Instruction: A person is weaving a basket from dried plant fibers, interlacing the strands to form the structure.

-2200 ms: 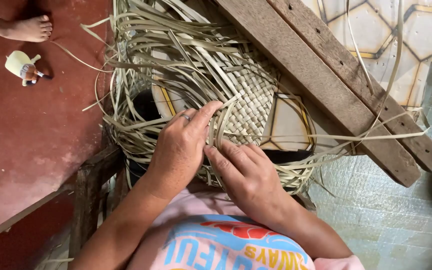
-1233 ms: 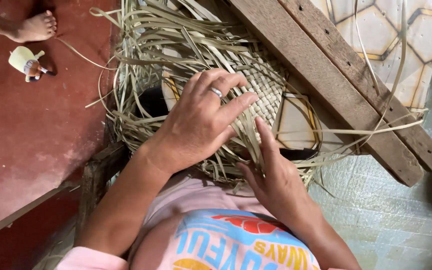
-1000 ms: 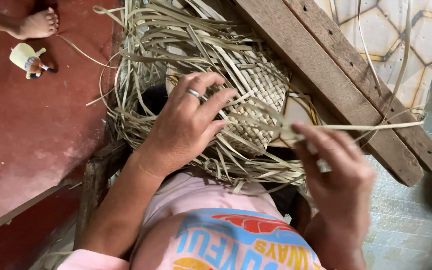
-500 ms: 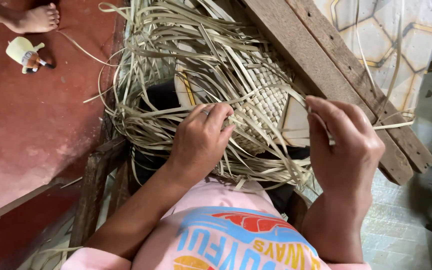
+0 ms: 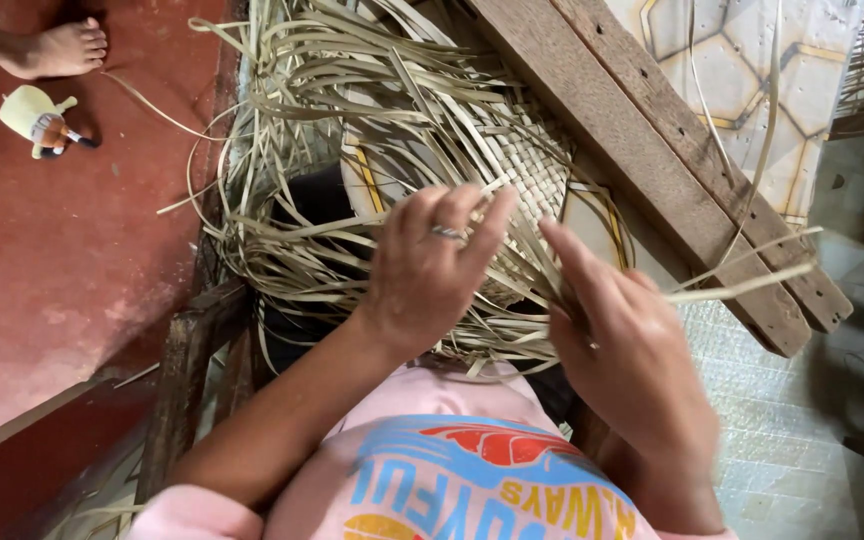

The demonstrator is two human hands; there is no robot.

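Weaving stands partway: your woven patch [image 5: 527, 185] is a tight checkered block at about one o'clock from your left hand [image 5: 427, 275], and it covers only a small part of the work. All around it the loose strips [image 5: 352, 110] fan out unwoven, most thickly toward eleven and twelve o'clock, with more trailing at nine o'clock over the wooden frame [image 5: 187, 360]. Judging by that spread, much more is left to plait than is finished.

Your left hand lies on the strips just below the patch, fingers spread wide and pressing down flat; a ring shows on one finger. Nothing is pinched in that grip, it only holds the strands in place. Your right hand [image 5: 632, 350] sits at three o'clock from the left, fingers drawn together around one long strip [image 5: 742, 285] that runs out toward three o'clock, past the wooden planks [image 5: 652, 150]. The forefinger points up toward the edge of the patch, touching or nearly touching the strands there; which, you cannot tell from this view.

The work rests in front of your lap on the frame, the planks crossing it diagonally from twelve to four o'clock. Well apart, at ten o'clock on the red floor [image 5: 72, 270], lie a small yellow object [image 5: 37, 115] and another person's bare foot [image 5: 57, 50].
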